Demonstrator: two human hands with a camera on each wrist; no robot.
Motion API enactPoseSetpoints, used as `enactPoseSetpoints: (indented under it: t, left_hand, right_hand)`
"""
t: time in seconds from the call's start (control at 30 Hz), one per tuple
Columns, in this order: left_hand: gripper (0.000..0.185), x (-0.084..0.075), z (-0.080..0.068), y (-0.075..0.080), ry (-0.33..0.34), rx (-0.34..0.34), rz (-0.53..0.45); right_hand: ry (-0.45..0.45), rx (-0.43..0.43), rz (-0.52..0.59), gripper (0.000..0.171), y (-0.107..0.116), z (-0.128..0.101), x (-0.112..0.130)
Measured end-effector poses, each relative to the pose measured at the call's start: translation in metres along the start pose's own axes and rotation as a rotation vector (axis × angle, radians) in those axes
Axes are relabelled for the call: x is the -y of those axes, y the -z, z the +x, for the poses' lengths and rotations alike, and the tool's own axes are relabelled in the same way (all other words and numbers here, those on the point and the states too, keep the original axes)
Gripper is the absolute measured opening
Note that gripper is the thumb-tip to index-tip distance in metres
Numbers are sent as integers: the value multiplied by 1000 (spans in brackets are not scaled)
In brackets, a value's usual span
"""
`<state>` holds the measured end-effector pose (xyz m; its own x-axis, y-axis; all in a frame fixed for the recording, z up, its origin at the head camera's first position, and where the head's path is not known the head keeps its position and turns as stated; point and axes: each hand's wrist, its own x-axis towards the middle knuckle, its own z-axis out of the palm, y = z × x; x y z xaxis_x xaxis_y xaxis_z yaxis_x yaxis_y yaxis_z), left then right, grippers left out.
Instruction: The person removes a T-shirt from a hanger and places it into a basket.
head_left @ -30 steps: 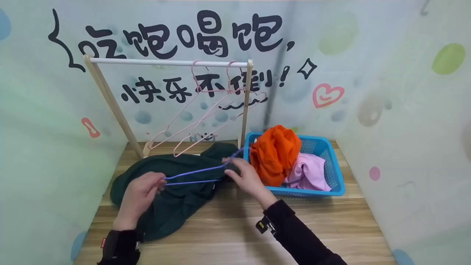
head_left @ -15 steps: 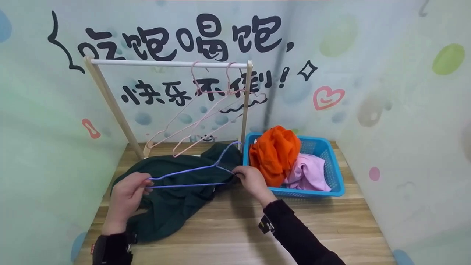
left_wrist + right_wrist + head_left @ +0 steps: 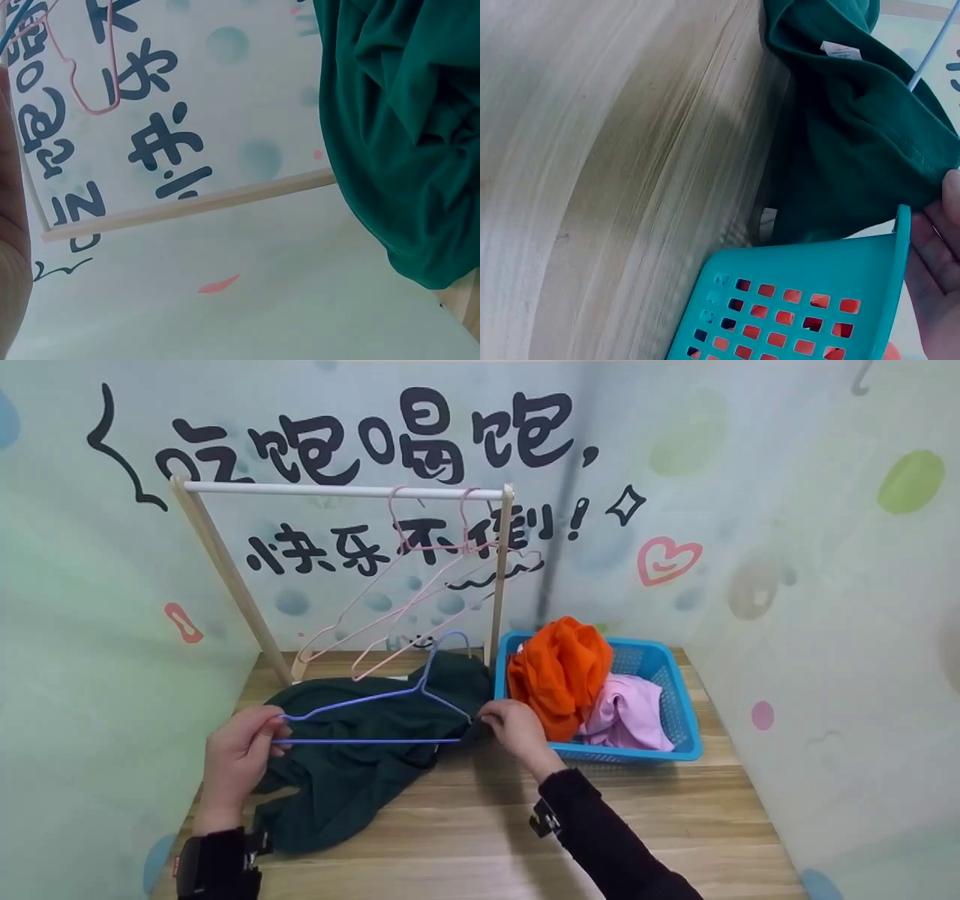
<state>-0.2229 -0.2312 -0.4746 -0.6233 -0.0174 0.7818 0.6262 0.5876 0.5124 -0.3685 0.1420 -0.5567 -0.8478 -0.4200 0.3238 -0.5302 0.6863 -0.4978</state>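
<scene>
My left hand [image 3: 238, 754] pinches one end of a blue-purple clothes hanger [image 3: 367, 742], which is held up over a crumpled dark green garment [image 3: 337, 810]. The hanger's hook points up and its other end goes in at the garment's edge. With thumb and fingers, my right hand [image 3: 519, 731] pinches that edge. The right wrist view shows the hanger bar entering the green cloth [image 3: 855, 150], with a white label [image 3: 841, 50] nearby. In the left wrist view only part of the left hand [image 3: 11, 225] appears; its fingertips are out of frame.
A wooden rack [image 3: 232, 574] with a white rail [image 3: 300, 489] stands behind, bearing pink hangers [image 3: 409, 604]. Right of the garment sits a blue basket [image 3: 679, 712] with orange cloth [image 3: 562, 679] and pink cloth [image 3: 630, 712]. Walls close in on both sides.
My left hand has moved left and slightly down with the hanger, and the hook has swung up and left. My right hand has let go near the hook and now pinches the garment's edge.
</scene>
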Motion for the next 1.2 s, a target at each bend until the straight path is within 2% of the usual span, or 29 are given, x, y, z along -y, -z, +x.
enactPoseSetpoints:
  t: [0.13, 0.33, 0.43, 0.6, 0.7, 0.8, 1.0, 1.2]
  left_hand:
    - [21, 13, -6, 8, 27, -20, -35]
    - [16, 13, -11, 20, 92, -120, -61]
    - [12, 14, -11, 21, 122, -206, -90]
    - [13, 18, -9, 22, 158, -362, -133]
    - [15, 23, -9, 25, 177, -433, -150]
    - [17, 25, -10, 30, 189, -488, -197]
    - [23, 28, -11, 38, 236, -577, -422]
    - [29, 32, -14, 44, 314, -665, -451]
  right_hand:
    - [-64, -85, 18, 9, -1, -1, -4]
    - [-148, -188, 39, 7, -2, -4, -14]
    - [-153, -173, 67, 8, -1, -5, -15]
    - [-123, -125, 120, 14, 2, -6, -14]
    - [-94, -127, 134, 17, 4, -7, -15]
    - [-75, -124, 128, 18, 4, -9, -17]
    - [-65, -127, 104, 16, 2, -12, -22]
    - [-64, -126, 106, 15, 1, -12, -22]
